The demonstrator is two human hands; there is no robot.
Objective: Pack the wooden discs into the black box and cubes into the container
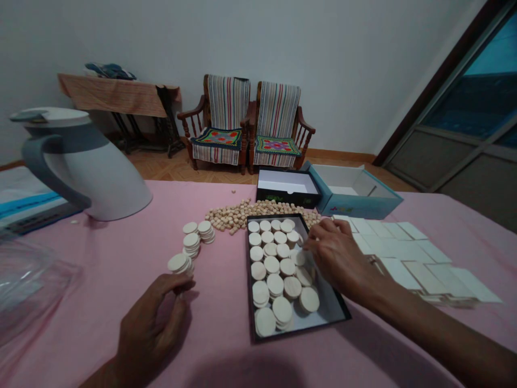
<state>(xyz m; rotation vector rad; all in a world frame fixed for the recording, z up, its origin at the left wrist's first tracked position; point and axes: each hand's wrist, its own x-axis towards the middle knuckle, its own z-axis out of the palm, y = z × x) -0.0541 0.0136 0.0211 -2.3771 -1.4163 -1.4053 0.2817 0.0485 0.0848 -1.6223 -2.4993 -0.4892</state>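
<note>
My left hand (151,326) is at the left, fingers curled, with its thumb and index fingertips close together at the near side of a leaning stack of round wooden discs (178,263). Whatever lies between those fingertips is hidden. More short stacks of discs (191,241) stand just behind. My right hand (333,256) reaches over the right side of a black-rimmed shallow box tray (301,323). Its fingers are closed on a pale wooden disc (300,241), seen partly edge-on. Rows of stacked discs (275,284) fill much of the tray; some at the right lean or overlap.
Small wooden pieces (232,216) lie heaped behind the tray. Beyond are a black box (287,188) and a light-blue box (357,191). Flat pale square tiles (418,275) cover the right side. A white-grey jug (92,167) and clear plastic packaging (28,285) occupy the left.
</note>
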